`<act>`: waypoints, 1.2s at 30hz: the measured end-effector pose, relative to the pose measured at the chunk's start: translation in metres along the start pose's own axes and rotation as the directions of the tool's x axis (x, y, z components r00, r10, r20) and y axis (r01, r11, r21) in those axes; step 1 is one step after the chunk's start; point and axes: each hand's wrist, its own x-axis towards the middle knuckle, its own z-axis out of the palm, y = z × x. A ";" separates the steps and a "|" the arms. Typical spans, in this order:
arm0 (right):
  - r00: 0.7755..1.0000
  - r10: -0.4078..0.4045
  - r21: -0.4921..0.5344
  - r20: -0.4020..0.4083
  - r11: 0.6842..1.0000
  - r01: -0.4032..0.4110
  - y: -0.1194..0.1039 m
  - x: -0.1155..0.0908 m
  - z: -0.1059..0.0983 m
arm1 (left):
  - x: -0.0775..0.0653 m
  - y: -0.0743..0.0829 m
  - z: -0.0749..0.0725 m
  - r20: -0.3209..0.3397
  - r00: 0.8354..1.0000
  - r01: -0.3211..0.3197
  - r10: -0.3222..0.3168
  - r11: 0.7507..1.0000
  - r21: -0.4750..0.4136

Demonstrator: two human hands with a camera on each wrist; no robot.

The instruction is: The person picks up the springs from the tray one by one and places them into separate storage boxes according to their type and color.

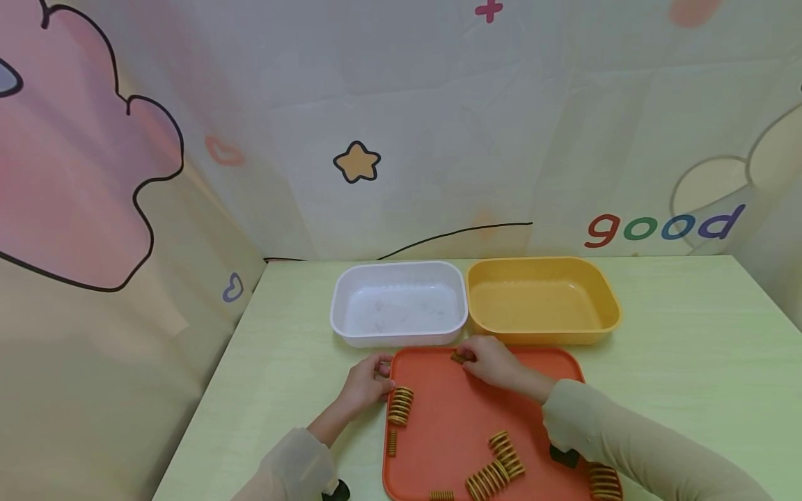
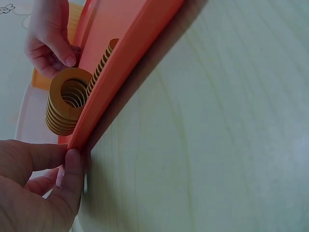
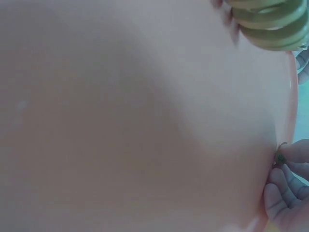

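An orange tray (image 1: pixel 438 410) holds several gold coil springs, large and small. My left hand (image 1: pixel 365 385) pinches the tray's rim near its far left corner; in the left wrist view, the thumb and a finger (image 2: pixel 46 157) close on the edge. Just inside that rim lie a large spring (image 1: pixel 400 406) and a small spring (image 1: pixel 392 443). At the far side of the tray, my right hand (image 1: pixel 493 363) pinches a small spring (image 1: pixel 458 357) against the edge. Its fingertips (image 3: pixel 273 193) sit around the spring in the right wrist view.
Behind the tray stand a white bin (image 1: pixel 401 340) and a yellow bin (image 1: pixel 545 337), side by side. Two large springs (image 1: pixel 507 454) lie touching near the tray's front, a small spring (image 1: pixel 441 495) by the front edge, and another large spring (image 1: pixel 604 481) under the right sleeve.
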 end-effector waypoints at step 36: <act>0.991 0.057 0.410 0.119 0.907 -0.101 -0.010 -0.006 -0.026 | 0.011 -0.017 0.001 0.007 1.000 -0.011 0.011 1.000 0.008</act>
